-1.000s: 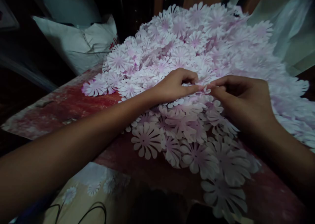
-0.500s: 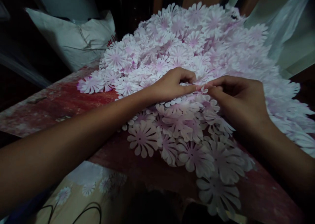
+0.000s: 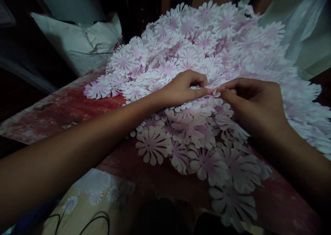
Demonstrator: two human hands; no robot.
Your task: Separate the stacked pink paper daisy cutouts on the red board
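Observation:
A large heap of white flower cutouts with pinkish-purple centres (image 3: 204, 42) covers much of the red table (image 3: 85, 107). Over the middle of the heap, my left hand (image 3: 184, 88) pinches the edge of a white flower piece (image 3: 214, 94) between thumb and forefinger. My right hand (image 3: 256, 102) comes from the right, thumb and fingers closed on the same small piece, its fingertips almost touching those of my left hand. Most of that piece is hidden by the fingers. Loose flowers (image 3: 152, 145) lie below my hands, towards the table's near edge.
Behind the table at the left stands a white sack (image 3: 88, 45). Clear plastic (image 3: 302, 24) hangs at the upper right. Below the near edge, several small flowers (image 3: 70, 204) and black cords (image 3: 97, 218) lie on a pale surface.
The view has shifted slightly, so most things appear a little further right. Both hands keep their pinch, with the right fingertips now slightly closer to the left ones.

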